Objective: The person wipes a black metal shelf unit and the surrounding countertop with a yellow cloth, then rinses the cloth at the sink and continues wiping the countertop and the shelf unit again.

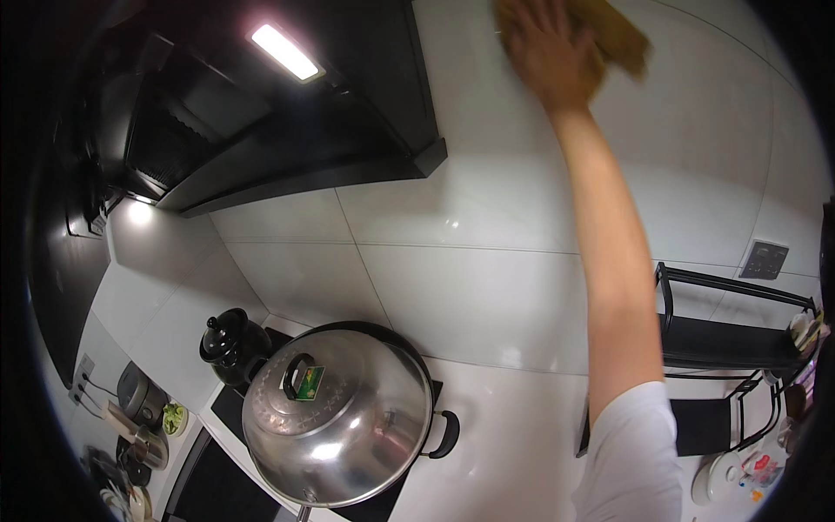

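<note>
My right hand (551, 62) is raised high on the white tiled wall (470, 293), its palm pressed over a brown cloth (620, 39). The fingers are spread and somewhat blurred, and one end of the cloth sticks out to the right of the hand. Left of the hand is a black range hood (365, 124) with a lit lamp (286, 52). My left hand is out of view. Below the hood, a large wok (447, 434) sits on the stove under a domed metal lid (365, 417).
A black lidded pot (235, 346) stands behind the wok. At the right is a black metal rack (724, 339) below a wall socket (764, 260). A small saucepan (150, 447) and a bowl of chopped greens (174, 419) stand on the left counter.
</note>
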A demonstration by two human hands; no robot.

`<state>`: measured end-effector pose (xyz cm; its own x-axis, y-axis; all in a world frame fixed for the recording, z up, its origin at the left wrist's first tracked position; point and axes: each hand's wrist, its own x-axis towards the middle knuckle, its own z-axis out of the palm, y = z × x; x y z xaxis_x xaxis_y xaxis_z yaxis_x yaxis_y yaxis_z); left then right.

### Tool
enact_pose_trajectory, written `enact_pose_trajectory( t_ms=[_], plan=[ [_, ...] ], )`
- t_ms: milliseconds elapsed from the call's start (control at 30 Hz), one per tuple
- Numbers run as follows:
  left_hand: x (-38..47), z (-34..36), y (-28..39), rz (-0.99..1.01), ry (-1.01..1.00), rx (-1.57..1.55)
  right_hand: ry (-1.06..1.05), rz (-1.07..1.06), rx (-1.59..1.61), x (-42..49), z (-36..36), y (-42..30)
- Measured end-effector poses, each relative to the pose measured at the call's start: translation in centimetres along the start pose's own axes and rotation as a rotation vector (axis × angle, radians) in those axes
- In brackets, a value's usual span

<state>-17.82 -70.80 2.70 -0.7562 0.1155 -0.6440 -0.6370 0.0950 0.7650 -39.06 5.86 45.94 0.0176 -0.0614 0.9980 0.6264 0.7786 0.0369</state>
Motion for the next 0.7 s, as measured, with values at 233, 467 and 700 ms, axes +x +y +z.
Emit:
enact_pose_trajectory(
  t_ms=[233, 467, 700],
  plan=[
    [0.8, 1.0, -0.5, 0.016, 0.006, -0.014, -0.071, -0.314, 0.120, -6.4, 2.0, -5.3],
    [3.2, 3.0, 1.3, 0.069, -0.062, -0.001, -0.885, -0.149, 0.422, -34.7, 0.1, -9.7],
    [5.4, 4.5, 3.1, 0.114, -0.151, 0.006, -1.285, -0.241, 0.722, -42.3, 1.9, -3.2]
  ],
)
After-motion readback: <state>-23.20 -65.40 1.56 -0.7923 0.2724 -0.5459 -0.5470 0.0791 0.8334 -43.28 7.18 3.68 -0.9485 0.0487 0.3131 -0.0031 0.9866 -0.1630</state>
